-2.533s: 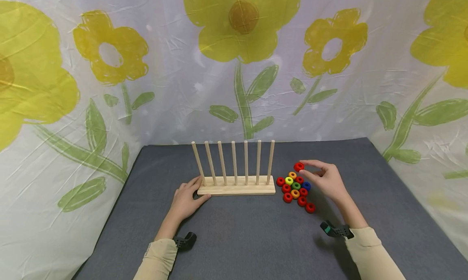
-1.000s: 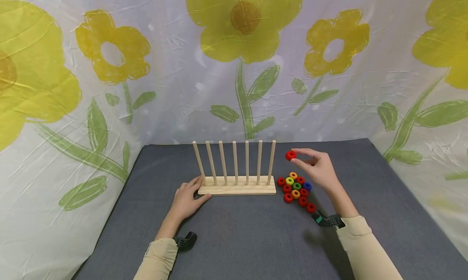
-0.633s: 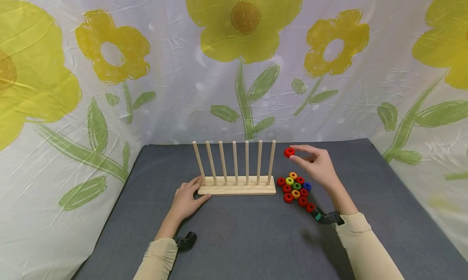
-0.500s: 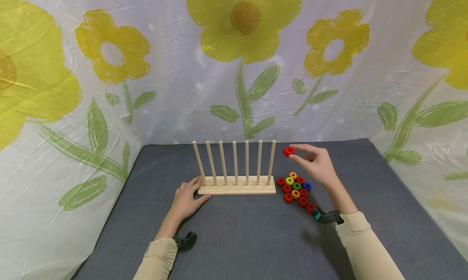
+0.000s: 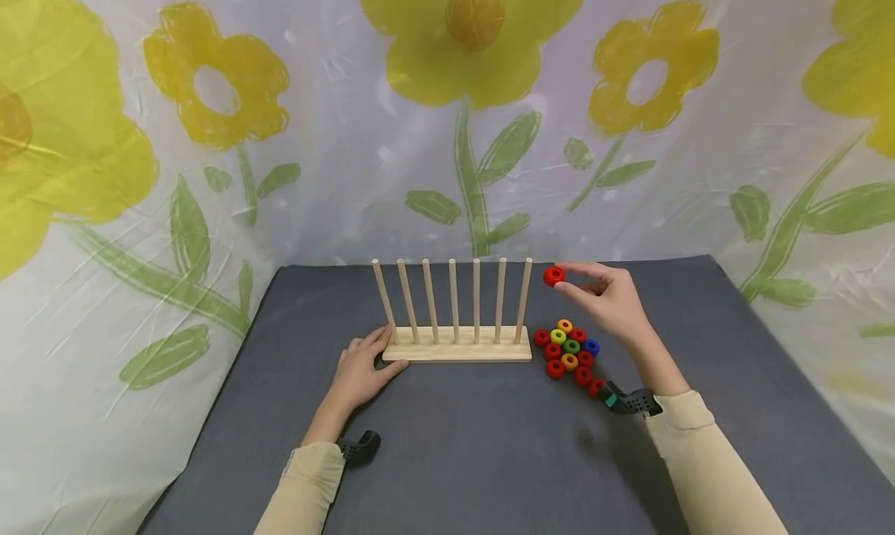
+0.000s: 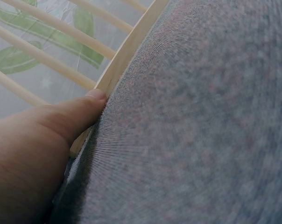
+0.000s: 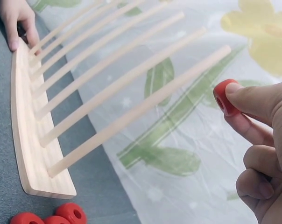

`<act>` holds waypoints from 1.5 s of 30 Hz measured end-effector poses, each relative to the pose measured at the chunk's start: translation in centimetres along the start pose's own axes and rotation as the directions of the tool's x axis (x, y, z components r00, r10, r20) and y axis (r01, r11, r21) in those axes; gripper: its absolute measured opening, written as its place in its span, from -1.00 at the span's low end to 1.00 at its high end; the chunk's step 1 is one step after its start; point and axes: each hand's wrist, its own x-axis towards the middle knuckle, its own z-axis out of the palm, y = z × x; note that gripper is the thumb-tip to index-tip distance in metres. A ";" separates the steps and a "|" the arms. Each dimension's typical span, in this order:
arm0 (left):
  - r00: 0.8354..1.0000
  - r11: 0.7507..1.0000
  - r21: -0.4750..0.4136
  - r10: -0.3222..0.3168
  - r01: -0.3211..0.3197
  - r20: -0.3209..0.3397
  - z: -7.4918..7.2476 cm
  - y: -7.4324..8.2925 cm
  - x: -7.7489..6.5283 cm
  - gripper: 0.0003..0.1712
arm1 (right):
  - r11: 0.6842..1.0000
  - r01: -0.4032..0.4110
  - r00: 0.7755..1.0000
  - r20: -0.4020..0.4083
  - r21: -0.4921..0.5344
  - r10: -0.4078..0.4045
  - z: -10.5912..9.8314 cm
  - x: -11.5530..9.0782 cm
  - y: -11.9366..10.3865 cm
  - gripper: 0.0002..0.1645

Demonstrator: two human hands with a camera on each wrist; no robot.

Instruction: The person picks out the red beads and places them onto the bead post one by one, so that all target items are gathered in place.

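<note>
A wooden peg stand [image 5: 457, 354] holds a row of several bare upright pegs. My left hand [image 5: 360, 372] grips its left end, thumb along the front edge and fingers at the end and behind. In the left wrist view, the thumb [image 6: 80, 114] presses the base's edge. Between thumb and index finger, my right hand [image 5: 618, 306] pinches a red ring-shaped bead [image 5: 554, 276]. It is raised just right of the rightmost peg [image 5: 524, 302], near the peg's top. The right wrist view shows the bead apart from that peg's tip [image 7: 225, 49], its hole facing toward the pegs.
Right of the stand lies a cluster of loose ring beads, mostly red [image 5: 555, 369], with orange, yellow, green [image 5: 571, 347] and blue [image 5: 591, 347] ones. Everything sits on a dark grey cloth-covered table [image 5: 461, 457]. A flower-printed sheet [image 5: 336, 170] hangs behind.
My right hand has lifted the red bead up and left, from above the bead cluster to beside the rightmost peg. My left hand stays on the stand. The head view has tilted slightly.
</note>
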 end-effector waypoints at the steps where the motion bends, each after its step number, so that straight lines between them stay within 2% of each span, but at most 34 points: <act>1: 1.000 1.000 -0.001 -0.002 0.002 -0.001 0.0 0.0 0.1 -0.03 | 1.000 0.003 1.000 0.000 0.000 -0.003 -0.1 0.1 -0.1 -0.63; 8: 1.000 1.000 -0.005 -0.016 0.017 0.018 -0.1 0.2 0.2 -0.03 | 1.000 -0.007 1.000 -0.002 -0.014 0.007 -0.2 0.2 -0.3 -0.63; 19: 1.000 1.000 -0.008 0.002 -0.002 0.015 0.1 0.4 0.8 -0.04 | 0.998 0.043 0.999 -0.026 -0.052 -0.045 -0.8 0.9 -0.7 -0.66; 24: 1.000 1.000 -0.006 -0.003 0.003 0.022 0.0 0.3 0.7 -0.03 | 0.997 0.043 0.999 -0.022 -0.057 -0.044 -0.9 1.2 -1.1 -0.66; 32: 1.000 1.000 -0.012 -0.002 0.002 0.019 -0.1 0.0 0.4 -0.03 | 0.999 0.031 0.999 -0.007 -0.023 -0.031 -0.9 1.7 -1.9 -0.65; 45: 1.000 1.000 0.008 0.001 -0.001 0.029 -0.3 -0.2 0.4 -0.04 | 0.997 0.077 0.997 -0.003 0.025 -0.077 -0.7 2.6 -2.7 -0.67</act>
